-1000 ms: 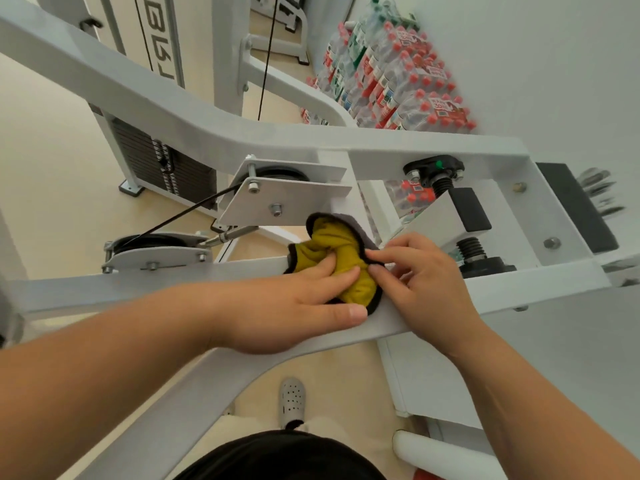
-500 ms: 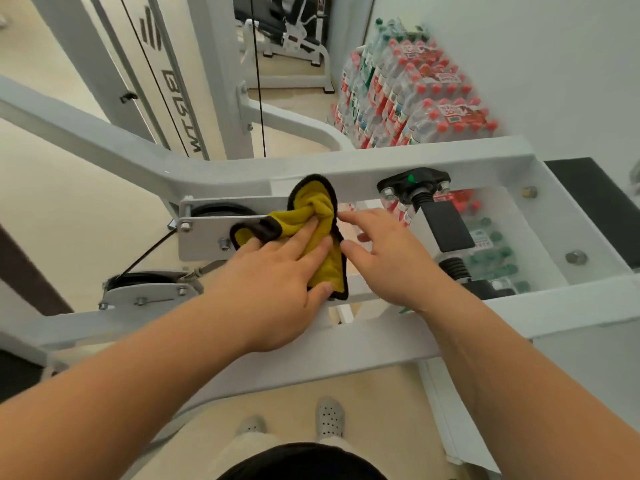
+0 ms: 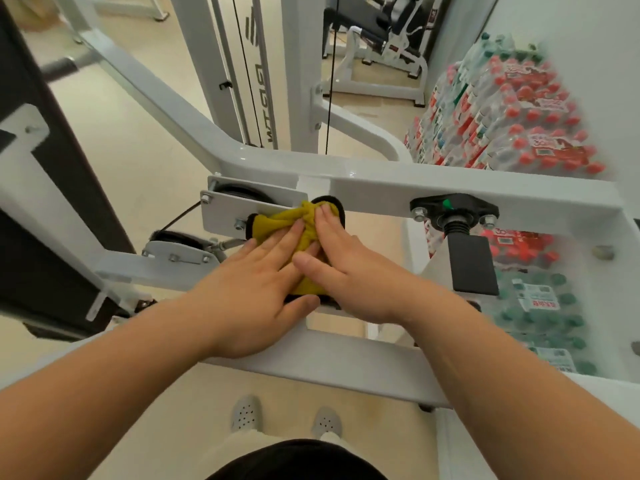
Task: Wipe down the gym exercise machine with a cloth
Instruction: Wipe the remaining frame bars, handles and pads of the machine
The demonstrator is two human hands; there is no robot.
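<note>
on the left, the pulley plate (image 3: 225, 209) has a bolt (image 3: 240, 224) and a cable (image 3: 180, 215) just beside it, so wipe toward that edge slowly, so that the cloth does not catch there. your left hand (image 3: 249, 296) lies on the cloth (image 3: 273, 225) with fingers straight, pressing and not gripping. the yellow cloth is bunched on the white frame (image 3: 381, 183), against the right end of the plate and just near of the far crossbar. your right hand (image 3: 353, 278) presses it too, fingers straight and open. the cloth looks too crumpled, i think; spread it flatter so more of it meets the metal. on the right, the black knob (image 3: 453, 211) probably needs the cloth pushed into its corners.
</note>
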